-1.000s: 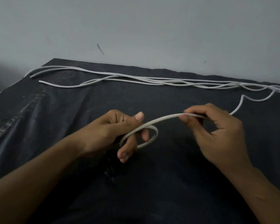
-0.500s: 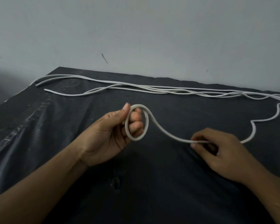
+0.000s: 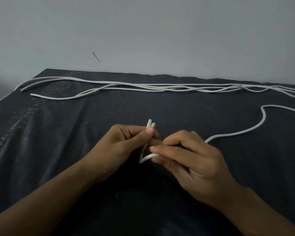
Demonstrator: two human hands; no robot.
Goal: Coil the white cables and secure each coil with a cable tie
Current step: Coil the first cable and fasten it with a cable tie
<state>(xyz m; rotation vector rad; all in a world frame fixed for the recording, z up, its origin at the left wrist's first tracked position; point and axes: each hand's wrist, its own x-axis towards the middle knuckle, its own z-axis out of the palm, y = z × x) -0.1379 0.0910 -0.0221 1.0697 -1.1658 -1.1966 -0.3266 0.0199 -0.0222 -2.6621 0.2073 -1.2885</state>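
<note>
Right grip (image 3: 194, 161) has come in from well out along the free run and now sits just beside the left grip (image 3: 124, 147). The slack formerly stretched between them is taken up, and the open loop once round the left fingers now shows edge-on as two narrow bends. Left grip: thumb and fingers pinch the small coil (image 3: 151, 124), whose two loop tops stand just above the thumb. This hold is judged to keep the turns stacked while another is added. Right grip: fingers curl round the white cable (image 3: 237, 133) just below the left thumb, bringing a fresh strand to the coil, and a sharp bend hangs beneath both grips. From the right grip the cable trails off to its right across the table (image 3: 58, 142), bends once and leaves view. The remaining cables (image 3: 160, 86) lie loose and uncoiled, well beyond both grips. No cable tie is seen. Judgement: the first coil is at its early turns.
</note>
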